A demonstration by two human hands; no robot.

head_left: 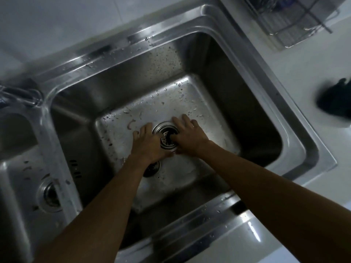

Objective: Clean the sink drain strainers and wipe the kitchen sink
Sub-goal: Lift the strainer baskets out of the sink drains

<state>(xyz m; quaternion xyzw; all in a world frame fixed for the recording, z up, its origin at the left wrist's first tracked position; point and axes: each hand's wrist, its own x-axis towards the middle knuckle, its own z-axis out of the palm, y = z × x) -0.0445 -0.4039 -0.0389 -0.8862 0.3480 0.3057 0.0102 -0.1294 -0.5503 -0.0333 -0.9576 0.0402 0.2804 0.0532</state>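
Steel double sink (209,21): two basins, two drains. Both hands meet in the larger basin, left hand (150,143) and right hand (190,137) with fingers spread, thumbs pinching the strainer (167,139) in its drain; food scraps (131,124) dot the floor. Beyond, on the bench (296,73), one wire rack (292,21).

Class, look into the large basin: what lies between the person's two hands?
In the head view, the round drain strainer sits between the left hand and right hand, both touching it.
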